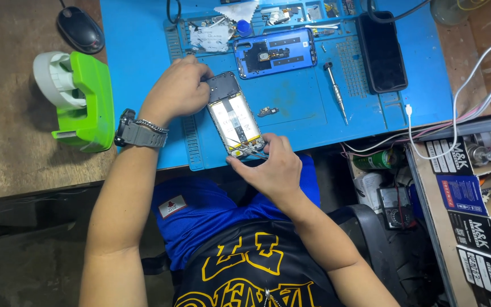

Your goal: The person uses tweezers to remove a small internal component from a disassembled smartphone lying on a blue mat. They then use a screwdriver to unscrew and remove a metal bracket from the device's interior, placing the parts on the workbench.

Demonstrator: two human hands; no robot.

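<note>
An opened phone (236, 120), its back removed, is held at its top end by the left hand (178, 90) on a blue mat (296, 102) at the near edge of the desk (12, 131), while tweezers (251, 150) are pinched in the right hand (271, 167) and laid against the phone's lower end. A blue back cover (275, 53), a screwdriver (335, 91) and a dark phone (382, 51) are seen farther back on the mat, and a green tape dispenser (78, 99) is placed well to the left.
</note>
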